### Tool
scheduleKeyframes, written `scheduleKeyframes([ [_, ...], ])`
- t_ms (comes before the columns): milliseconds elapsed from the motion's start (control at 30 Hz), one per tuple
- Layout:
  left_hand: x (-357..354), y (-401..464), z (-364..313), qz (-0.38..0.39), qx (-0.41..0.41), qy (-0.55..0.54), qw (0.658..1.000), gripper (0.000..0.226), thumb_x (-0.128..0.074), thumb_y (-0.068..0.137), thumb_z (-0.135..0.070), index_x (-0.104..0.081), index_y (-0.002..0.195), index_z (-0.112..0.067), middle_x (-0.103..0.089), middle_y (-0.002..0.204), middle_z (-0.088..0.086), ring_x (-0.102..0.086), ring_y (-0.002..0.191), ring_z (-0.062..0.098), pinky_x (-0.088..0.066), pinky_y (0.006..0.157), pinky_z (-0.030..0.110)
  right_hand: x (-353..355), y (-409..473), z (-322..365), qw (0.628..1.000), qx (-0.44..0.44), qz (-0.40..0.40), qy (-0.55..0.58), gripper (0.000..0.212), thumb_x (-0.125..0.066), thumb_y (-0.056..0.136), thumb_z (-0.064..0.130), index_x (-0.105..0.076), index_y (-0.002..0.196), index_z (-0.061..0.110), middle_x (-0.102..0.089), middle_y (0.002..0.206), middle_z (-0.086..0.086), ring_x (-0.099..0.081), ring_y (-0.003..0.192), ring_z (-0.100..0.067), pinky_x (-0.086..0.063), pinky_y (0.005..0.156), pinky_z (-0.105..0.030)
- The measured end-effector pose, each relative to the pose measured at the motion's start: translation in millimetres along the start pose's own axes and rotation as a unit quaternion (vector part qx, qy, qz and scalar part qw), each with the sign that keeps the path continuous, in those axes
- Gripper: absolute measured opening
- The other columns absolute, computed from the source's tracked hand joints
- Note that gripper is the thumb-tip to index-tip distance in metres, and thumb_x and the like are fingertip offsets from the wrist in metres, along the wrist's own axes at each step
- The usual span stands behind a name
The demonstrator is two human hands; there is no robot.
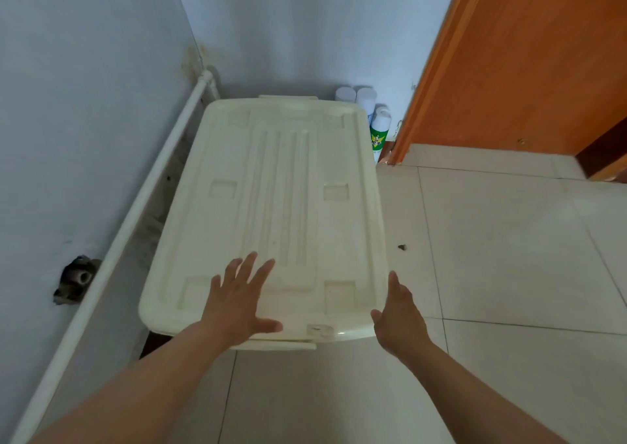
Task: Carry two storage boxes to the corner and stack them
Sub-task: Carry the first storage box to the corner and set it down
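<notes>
Cream plastic storage box (271,199) runs lengthwise straight away from you into the far corner. Your left hand (237,302) lies flat on its near lid (fingers spread); your right hand (397,318), released, flanks the near-right corner.

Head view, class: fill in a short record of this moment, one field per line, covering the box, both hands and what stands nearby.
box: cream storage box, lid on, in the corner beside the left wall
left hand: left hand flat on the lid near its front edge, fingers spread
right hand: right hand open at the lid's front right corner; contact unclear
pipe: white pipe along the left wall
bottles: spray bottles behind the box, by the wooden door
second box: cannot tell; hidden if beneath
</notes>
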State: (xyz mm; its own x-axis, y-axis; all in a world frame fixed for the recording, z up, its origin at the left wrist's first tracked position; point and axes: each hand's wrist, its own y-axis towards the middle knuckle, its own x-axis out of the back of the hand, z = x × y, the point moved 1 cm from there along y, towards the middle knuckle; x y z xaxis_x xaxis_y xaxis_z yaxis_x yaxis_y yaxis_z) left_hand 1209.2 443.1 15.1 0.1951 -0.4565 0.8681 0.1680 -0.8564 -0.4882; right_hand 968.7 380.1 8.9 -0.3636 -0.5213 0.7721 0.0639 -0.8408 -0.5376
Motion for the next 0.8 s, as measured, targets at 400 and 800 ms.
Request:
scheduleKeyframes([
  [400, -42.6, -20.2, -27.0, -0.025, -0.069, 0.118, 0.990, 0.084, -0.067, 0.080, -0.039, -0.016, 0.147, -0.036, 0.004, 0.160, 0.000, -0.010, 0.145, 0.026, -0.026, 0.111, 0.042, -27.6, -13.4, -13.0, 0.989, 0.094, 0.023, -0.115, 0.093, -0.065, 0.088, 0.025, 0.003, 0.150, 0.036, 0.021, 0.155, -0.015, -0.033, 0.131, -0.032, -0.045, 0.097, -0.037],
  [800, -63.3, -17.0, -31.8, -0.119, -0.073, 0.087, 0.986, 0.055, -0.069, 0.078, -0.026, -0.043, 0.127, -0.025, -0.041, 0.122, 0.005, -0.045, 0.108, 0.022, -0.032, 0.069, 0.029, -53.3, -4.6, -13.4, 0.882, 0.286, -0.213, -0.308, 0.047, -0.092, 0.027, 0.006, -0.069, 0.068, 0.008, -0.062, 0.070, -0.008, -0.062, 0.063, -0.025, -0.055, 0.063, -0.035],
])
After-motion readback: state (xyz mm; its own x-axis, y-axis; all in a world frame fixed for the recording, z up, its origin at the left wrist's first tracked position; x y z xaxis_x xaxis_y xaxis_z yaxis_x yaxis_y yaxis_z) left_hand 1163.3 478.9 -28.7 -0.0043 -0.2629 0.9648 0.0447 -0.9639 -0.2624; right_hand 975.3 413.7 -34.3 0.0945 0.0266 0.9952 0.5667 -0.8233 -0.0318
